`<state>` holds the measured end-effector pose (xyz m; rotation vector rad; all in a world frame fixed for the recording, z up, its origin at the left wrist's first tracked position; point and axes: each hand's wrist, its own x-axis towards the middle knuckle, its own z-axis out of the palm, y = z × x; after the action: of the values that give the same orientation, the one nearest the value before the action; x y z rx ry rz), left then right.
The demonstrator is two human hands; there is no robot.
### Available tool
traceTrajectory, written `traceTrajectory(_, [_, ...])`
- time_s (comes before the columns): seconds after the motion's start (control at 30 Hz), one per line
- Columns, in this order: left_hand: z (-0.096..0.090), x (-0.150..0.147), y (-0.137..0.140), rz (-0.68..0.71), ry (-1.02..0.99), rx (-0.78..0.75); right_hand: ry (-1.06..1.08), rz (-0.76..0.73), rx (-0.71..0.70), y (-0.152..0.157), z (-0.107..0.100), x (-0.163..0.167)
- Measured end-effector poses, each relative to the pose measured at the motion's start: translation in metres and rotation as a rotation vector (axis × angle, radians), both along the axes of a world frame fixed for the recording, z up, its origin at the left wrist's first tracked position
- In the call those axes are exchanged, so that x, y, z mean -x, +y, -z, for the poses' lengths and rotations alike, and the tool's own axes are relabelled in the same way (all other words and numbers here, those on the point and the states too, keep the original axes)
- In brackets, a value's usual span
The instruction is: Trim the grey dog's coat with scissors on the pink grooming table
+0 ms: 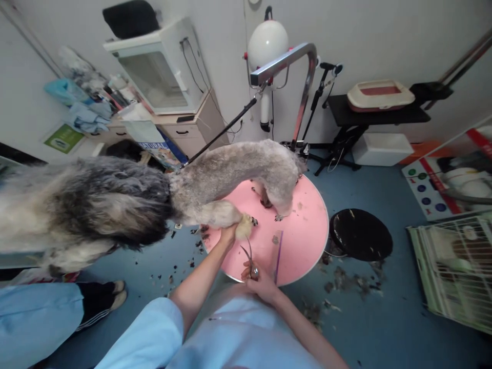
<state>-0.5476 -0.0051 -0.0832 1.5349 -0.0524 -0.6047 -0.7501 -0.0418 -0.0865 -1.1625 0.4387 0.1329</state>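
A grey dog (238,164) with a close-clipped body stands on a round pink grooming table (307,230). Its pale front leg is lifted, and my left hand (229,233) is closed around the lower part of it, near the cream-furred paw (244,227). My right hand (262,283) grips curved scissors (249,253) by the finger loops. Their blades are spread apart, pointing up just below the paw. On the table to the right lies a comb with a purple edge (279,251). Long shaggy fur (103,205) spreads at left; I cannot tell whether it is this dog's head.
A metal grooming arm (303,77) holds a black strap (219,133) running to the dog's neck. A black round stool (361,234) stands at right amid fur clippings. A wire cage (461,266) is farther right. A person in blue (38,318) stands at lower left.
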Motion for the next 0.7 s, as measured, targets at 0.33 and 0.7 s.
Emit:
traceTrajectory(0.33, [0.000,-0.004,0.006,0.011,-0.025,0.017,0.024,-0.006,-0.067,0.007,0.000,0.002])
traceTrajectory(0.7, [-0.002,0.004,0.007,-0.030,0.048,0.144,0.085,0.028,-0.018,0.004,-0.004,-0.021])
